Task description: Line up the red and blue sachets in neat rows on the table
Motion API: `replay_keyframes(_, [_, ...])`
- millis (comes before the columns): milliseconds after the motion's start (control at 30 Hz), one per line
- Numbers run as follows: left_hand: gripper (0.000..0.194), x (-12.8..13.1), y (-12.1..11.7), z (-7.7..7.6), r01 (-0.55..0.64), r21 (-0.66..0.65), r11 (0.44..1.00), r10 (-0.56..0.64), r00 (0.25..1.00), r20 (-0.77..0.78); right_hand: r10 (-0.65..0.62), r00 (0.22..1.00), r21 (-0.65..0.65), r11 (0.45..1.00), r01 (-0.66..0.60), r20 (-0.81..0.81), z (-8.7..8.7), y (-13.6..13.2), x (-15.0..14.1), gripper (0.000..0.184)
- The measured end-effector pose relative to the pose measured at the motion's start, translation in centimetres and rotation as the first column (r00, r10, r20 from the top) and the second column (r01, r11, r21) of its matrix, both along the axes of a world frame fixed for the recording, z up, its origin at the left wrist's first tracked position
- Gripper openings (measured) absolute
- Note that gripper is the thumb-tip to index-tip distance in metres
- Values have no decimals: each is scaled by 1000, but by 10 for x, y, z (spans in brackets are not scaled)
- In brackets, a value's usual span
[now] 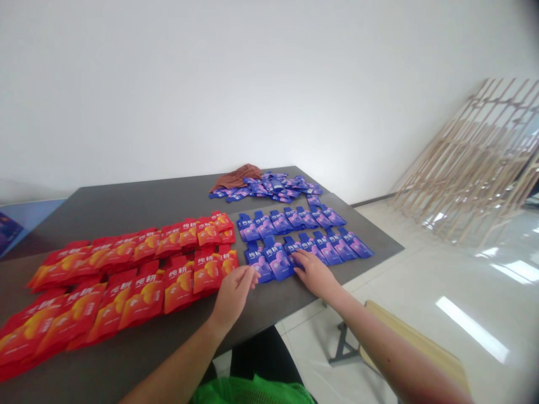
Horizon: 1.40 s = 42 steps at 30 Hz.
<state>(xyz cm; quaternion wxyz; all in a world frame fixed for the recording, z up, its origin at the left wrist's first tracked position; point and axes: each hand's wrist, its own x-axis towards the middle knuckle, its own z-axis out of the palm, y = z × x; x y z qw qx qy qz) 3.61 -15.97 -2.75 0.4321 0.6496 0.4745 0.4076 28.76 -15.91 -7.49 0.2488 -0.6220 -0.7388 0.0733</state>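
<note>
Two hands on blue sachets (332, 247): left hand (232, 297), right hand (314, 275), fingers together.

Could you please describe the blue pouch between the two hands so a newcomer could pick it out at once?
On the dark table, two rows of blue pouches lie beside the red ones. It is the front row's second pouch from the left, right between the left hand and right hand.

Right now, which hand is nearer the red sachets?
Left. The left hand lies at the edge of the red sachets; the right hand is farther off, on the blue sachets.
</note>
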Motion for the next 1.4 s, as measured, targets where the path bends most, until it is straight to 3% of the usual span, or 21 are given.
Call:
replay_keyframes(133, [32,-1,2,-2,-36,4,999,36,999,10,-15,998,45,999,17,-59,0,1,4,45])
replay_keyframes(300, [33,-2,1,0,-55,16,998,55,998,11,-81,989,101,990,94,-124,9,2,30,37])
replay_keyframes(467, [32,-4,-1,14,-47,70,996,47,999,3,-128,983,162,976,148,-130,23,8,61,34])
replay_keyframes(567, [32,-7,2,25,-62,118,991,63,998,-2,-149,983,186,968,166,-103,33,26,78,33])
replay_keyframes(733, [33,-15,13,25,-172,168,971,170,985,26,-247,968,168,953,251,-44,47,88,107,39])
replay_keyframes(933, [39,-21,18,10,-303,77,950,298,952,72,-310,943,83,950,302,122,58,186,120,43])
replay_keyframes(1167, [35,-21,18,4,-307,49,950,306,952,33,-118,893,-90,981,173,434,50,285,78,44])
replay_keyframes(1400, [35,-21,12,3,-280,86,956,279,960,23,-16,788,-232,952,200,616,40,327,45,36])
